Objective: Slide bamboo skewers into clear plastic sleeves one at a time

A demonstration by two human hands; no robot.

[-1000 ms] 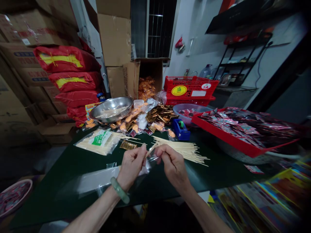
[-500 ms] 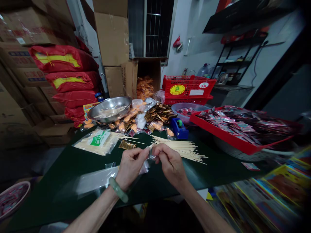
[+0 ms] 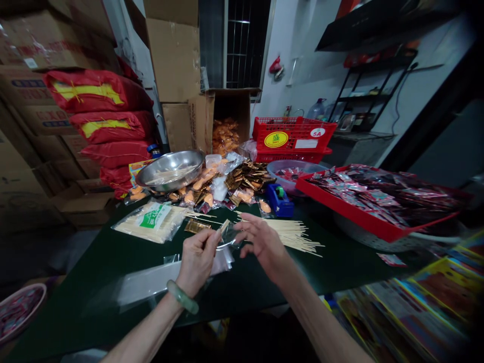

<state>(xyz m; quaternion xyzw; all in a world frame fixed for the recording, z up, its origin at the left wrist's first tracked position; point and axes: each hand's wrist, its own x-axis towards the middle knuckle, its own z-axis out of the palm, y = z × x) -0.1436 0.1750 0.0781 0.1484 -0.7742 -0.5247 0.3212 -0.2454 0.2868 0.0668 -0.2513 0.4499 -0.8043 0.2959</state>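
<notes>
Clear plastic is what you are working with: a small cellophane bag (image 3: 227,241) sits pinched between the thumb and fingers of your left hand (image 3: 198,259), with a bamboo skewer (image 3: 224,226) poking up out of its mouth. Your right hand (image 3: 260,244) is just beside the bag, fingers spread and loose, gripping nothing. So one stick looks to be in the bag, and the bag is not closed; whether anything else is inside it is too small to tell.

Under your left wrist lies a stack of flat empty clear bags (image 3: 151,282), which suggests plenty of packing remains. Just beyond your right hand a loose pile of skewers (image 3: 291,234) fans across the dark green table (image 3: 94,262), untouched for now. Ahead of your left hand are a gold foil sachet (image 3: 196,227) and a sealed pack of sticks with a green label (image 3: 153,222). Farther out sit a blue tape dispenser (image 3: 280,200), a heap of gold and orange sachets (image 3: 227,184), and a steel bowl (image 3: 172,169). Well off to your right, a red tray (image 3: 363,214) is piled with wrapped packets.
</notes>
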